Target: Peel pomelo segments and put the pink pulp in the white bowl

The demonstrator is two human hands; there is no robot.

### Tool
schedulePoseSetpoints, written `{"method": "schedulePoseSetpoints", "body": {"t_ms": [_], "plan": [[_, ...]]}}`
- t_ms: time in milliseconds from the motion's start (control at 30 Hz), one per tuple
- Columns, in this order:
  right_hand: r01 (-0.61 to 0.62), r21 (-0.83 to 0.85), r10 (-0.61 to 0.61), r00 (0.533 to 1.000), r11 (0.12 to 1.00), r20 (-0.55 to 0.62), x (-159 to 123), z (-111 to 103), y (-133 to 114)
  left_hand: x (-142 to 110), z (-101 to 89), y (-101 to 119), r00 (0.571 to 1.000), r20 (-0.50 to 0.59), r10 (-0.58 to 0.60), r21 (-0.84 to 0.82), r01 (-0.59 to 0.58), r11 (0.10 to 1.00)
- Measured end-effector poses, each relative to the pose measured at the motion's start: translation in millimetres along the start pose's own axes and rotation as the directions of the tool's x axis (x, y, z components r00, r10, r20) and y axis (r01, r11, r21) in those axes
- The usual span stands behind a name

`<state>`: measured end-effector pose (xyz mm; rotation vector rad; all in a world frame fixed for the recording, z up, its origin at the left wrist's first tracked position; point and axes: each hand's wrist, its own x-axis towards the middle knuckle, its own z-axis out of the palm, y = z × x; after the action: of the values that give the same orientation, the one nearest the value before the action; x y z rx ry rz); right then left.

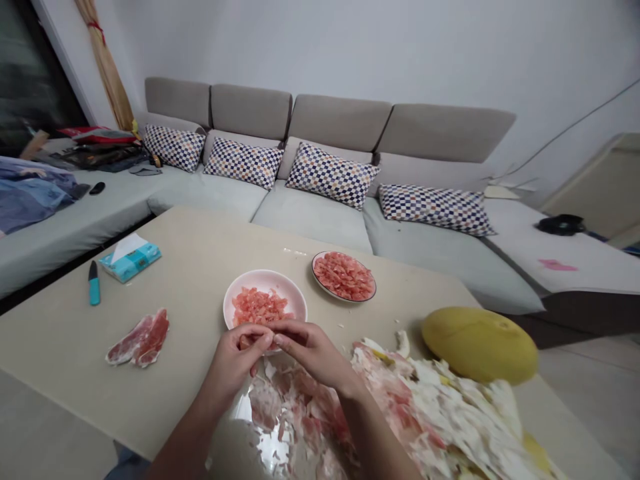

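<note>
My left hand [237, 360] and my right hand [313, 350] meet over the near rim of a white bowl [286, 285], thumbs and fingertips pinched together. A small piece of pomelo [245, 342] shows reddish between the fingers, mostly hidden by them. Loose pink pomelo flesh [260, 303] lies in the bowl. Beyond it to the right, a dark-rimmed plate [369, 298] carries a heap of similar flesh [345, 275]. Below and right of my hands spread peeled membranes and white pith [450, 407]. Two pomelo segments [143, 339] rest on the table to the left.
A whole yellow pomelo [480, 343] sits at the table's right side. On the left are a knife [94, 287] with a teal handle and a blue tissue pack [134, 261]. A sofa [320, 217] with checkered cushions [333, 175] lines the table's far side.
</note>
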<state>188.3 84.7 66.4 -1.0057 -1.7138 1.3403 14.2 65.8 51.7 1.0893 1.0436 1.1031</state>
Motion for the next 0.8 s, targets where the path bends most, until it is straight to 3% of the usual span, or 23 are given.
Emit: {"method": "schedulePoseSetpoints", "body": {"t_ms": [200,333,467,567,667,800], "plan": [[-0.080,0.016,0.082,0.992,0.997,-0.101,-0.8,-2.7,-1.9,-1.1,2.4,0.8,1.000,-0.029,-0.003,0.017,0.003,1.000],[-0.007,-0.141,-0.012,0.991,0.990,-0.135,-1.7,-6.4,-2.6,0.3,0.9,-2.2,0.999,-0.035,0.028,0.025,-0.027,0.999],[0.068,-0.344,-0.164,0.953,0.937,-0.256,0.0,-12.1,3.6,0.7,-1.6,-4.1,0.998,-0.061,0.032,0.062,-0.028,0.998],[0.100,-0.388,-0.221,0.934,0.916,-0.281,2.2,-14.9,9.4,-1.2,3.2,-8.2,0.999,0.014,0.036,0.204,-0.038,0.978],[0.068,-0.390,-0.203,0.927,0.918,-0.316,2.9,-15.4,11.9,-5.3,13.1,-15.4,0.991,0.095,0.096,0.378,-0.125,0.917],[0.075,-0.379,-0.210,0.922,0.922,-0.327,0.1,-16.6,7.9,-11.2,23.1,-19.9,0.977,0.203,0.060,0.411,-0.141,0.900]]}}
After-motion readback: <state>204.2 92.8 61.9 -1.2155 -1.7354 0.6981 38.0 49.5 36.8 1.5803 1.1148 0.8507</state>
